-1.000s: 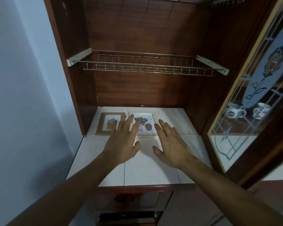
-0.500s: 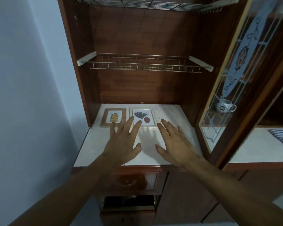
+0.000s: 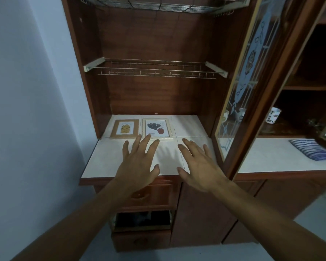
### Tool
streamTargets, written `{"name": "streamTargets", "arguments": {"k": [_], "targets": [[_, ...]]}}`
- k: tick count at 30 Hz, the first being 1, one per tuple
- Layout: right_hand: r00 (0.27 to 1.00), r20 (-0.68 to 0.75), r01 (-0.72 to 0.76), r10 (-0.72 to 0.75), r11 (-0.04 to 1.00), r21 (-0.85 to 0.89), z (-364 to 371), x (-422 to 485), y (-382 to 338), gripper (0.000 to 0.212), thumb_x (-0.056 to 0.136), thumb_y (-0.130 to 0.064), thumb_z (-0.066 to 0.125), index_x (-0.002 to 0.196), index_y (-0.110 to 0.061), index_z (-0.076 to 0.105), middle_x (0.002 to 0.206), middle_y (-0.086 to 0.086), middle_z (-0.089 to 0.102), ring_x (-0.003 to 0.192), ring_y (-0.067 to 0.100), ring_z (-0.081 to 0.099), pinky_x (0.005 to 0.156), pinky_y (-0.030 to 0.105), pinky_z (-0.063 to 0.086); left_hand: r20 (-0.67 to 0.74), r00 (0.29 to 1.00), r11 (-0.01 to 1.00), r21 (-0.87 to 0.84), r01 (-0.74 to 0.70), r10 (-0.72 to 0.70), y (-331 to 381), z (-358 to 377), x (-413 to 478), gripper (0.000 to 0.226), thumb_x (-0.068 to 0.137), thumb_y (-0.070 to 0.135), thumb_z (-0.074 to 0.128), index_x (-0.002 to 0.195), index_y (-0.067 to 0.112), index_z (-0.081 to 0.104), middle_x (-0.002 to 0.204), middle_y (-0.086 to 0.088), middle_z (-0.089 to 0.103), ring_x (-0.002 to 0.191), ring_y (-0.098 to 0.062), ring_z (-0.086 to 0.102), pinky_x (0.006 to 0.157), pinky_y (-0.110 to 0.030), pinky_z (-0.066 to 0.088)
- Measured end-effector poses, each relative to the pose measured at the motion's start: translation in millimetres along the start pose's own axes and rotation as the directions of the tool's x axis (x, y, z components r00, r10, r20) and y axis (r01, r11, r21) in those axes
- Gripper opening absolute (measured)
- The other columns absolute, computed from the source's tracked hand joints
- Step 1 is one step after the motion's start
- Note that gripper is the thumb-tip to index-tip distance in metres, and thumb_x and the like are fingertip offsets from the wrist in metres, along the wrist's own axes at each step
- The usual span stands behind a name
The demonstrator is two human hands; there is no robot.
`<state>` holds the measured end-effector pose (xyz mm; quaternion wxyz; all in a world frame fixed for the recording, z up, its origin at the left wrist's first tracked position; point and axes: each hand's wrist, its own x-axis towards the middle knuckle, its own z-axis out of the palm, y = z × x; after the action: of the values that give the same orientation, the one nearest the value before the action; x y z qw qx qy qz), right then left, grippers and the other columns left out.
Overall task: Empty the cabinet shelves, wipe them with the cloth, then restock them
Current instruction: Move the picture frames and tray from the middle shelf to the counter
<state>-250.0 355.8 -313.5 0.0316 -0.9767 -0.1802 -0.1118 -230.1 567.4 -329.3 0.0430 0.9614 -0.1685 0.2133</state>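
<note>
Cabinet (image 3: 158, 100), left bay: the upper rack (image 3: 164, 4) and the middle rack (image 3: 154, 72) carry nothing, and the glass door (image 3: 252, 81) stands swung open on the right. The white tiled shelf (image 3: 105, 161) at the bottom is the only level holding stock, so the step in hand is judged to be clearing it before wiping. The left hand (image 3: 137, 162) and the right hand (image 3: 199, 166) hang palm-down over the front tiles, fingers spread and straight, grasping nothing; whether the palms touch the tile cannot be told. The striped cloth (image 3: 311, 149) lies bunched on the counter (image 3: 262, 157) beyond the door, well apart from both hands. Two picture frames lie flat, face up, side by side at the back of the shelf: the wooden frame (image 3: 125, 129) on the left, the white frame (image 3: 157, 128) just beside it. The left fingertips (image 3: 148, 136) reach the near edge of the white frame; contact cannot be confirmed. Procedure: take one frame per hand. A frame lying flat offers little edge to pinch, so slide it forward over the tile until a thumb can pass beneath, then lift it level. Hold the glazed faces apart from each other. Set both frames down clear of the surface to be wiped and away from the open drawer (image 3: 141, 219) below the shelf front. Fetch the cloth only once the tile is bare, and mind the door edge when moving right.
</note>
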Motion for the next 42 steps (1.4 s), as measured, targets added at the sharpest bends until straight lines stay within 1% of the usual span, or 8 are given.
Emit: {"name": "streamTargets", "arguments": {"k": [3,6,9,13,20,24,32,42], "targets": [[0.998,-0.034,0.044,-0.045,0.999,-0.011,-5.9,-16.5,12.5,0.070,0.097,-0.046,0.043,0.154,-0.017,0.016,0.164,0.006,0.004,0.151,0.024,0.004,0.117,0.046,-0.008,-0.028,1.000,1.000,0.018,0.007,-0.006,20.7,-0.5,-8.6,0.075,0.072,0.051,0.059,0.138,0.016,0.049,0.146,-0.015,0.047,0.134,-0.040,0.043,0.103,-0.069,0.027],[0.994,-0.059,0.096,-0.097,0.995,-0.015,-10.5,-38.6,30.4,0.072,0.097,-0.046,0.043,0.156,-0.017,0.011,0.164,0.006,-0.002,0.151,0.024,-0.003,0.114,0.036,-0.014,-0.016,0.999,0.999,0.015,0.041,-0.041,50.3,-2.5,-15.6,0.074,0.078,0.050,0.057,0.143,0.017,0.044,0.151,-0.014,0.040,0.140,-0.040,0.035,0.108,-0.066,0.018],[0.988,-0.084,0.132,-0.132,0.991,-0.003,-17.3,-61.1,48.7,0.072,0.098,-0.044,0.044,0.156,-0.016,0.011,0.164,0.007,-0.001,0.151,0.023,-0.005,0.115,0.032,-0.013,-0.009,0.998,0.998,0.009,0.069,-0.068,82.9,-4.9,-21.4,0.075,0.087,0.047,0.059,0.150,0.019,0.032,0.159,-0.013,0.025,0.147,-0.036,0.018,0.113,-0.063,0.009],[0.984,-0.112,0.142,-0.140,0.990,0.008,-24.0,-96.8,76.0,0.070,0.098,-0.042,0.046,0.155,-0.013,0.017,0.163,0.008,0.007,0.151,0.024,0.001,0.117,0.032,-0.008,0.003,0.998,0.998,0.012,0.062,-0.062,125.9,-9.0,-29.3,0.071,0.084,0.049,0.052,0.146,0.017,0.038,0.156,-0.018,0.030,0.145,-0.040,0.023,0.110,-0.066,0.016],[0.990,-0.108,0.088,-0.088,0.996,-0.004,-35.9,-147.7,116.9,0.071,0.096,-0.040,0.051,0.153,-0.011,0.023,0.162,0.010,0.015,0.150,0.027,0.008,0.118,0.037,-0.002,0.015,1.000,1.000,-0.019,-0.001,0.001,188.3,-20.9,-36.1,0.071,0.090,0.044,0.048,0.152,0.019,0.025,0.161,-0.014,0.012,0.149,-0.034,0.003,0.115,-0.062,0.005],[0.994,-0.112,0.006,-0.010,0.999,-0.038,-47.5,-169.2,140.1,0.070,0.097,-0.043,0.047,0.155,-0.015,0.018,0.163,0.009,0.010,0.151,0.025,0.002,0.117,0.035,-0.008,0.043,0.998,0.999,-0.016,-0.044,0.045,221.8,-29.0,-23.9,0.074,0.093,0.047,0.048,0.155,0.025,0.013,0.163,-0.007,-0.002,0.150,-0.029,-0.008,0.118,-0.056,-0.003],[0.987,-0.127,-0.099,0.093,0.994,-0.042,-73.4,-201.8,182.1,0.071,0.097,-0.042,0.046,0.154,-0.013,0.016,0.163,0.009,0.008,0.151,0.025,0.002,0.121,0.039,-0.001,-0.078,0.986,0.981,-0.119,-0.153,0.144,277.8,-30.1,-8.4,0.069,0.082,0.039,0.056,0.145,0.014,0.039,0.154,-0.017,0.031,0.144,-0.037,0.025,0.111,-0.064,0.021],[0.984,-0.153,-0.097,0.091,0.995,-0.030,-94.1,-209.8,272.2,0.071,0.098,-0.044,0.044,0.155,-0.016,0.012,0.164,0.005,0.002,0.151,0.021,-0.002,0.119,0.036,-0.004,-0.058,0.997,0.988,-0.139,-0.064,0.056,355.5,-24.3,33.6,0.074,0.083,0.050,0.046,0.150,0.027,0.026,0.161,-0.004,0.013,0.149,-0.025,0.007,0.119,-0.055,0.008]]}}
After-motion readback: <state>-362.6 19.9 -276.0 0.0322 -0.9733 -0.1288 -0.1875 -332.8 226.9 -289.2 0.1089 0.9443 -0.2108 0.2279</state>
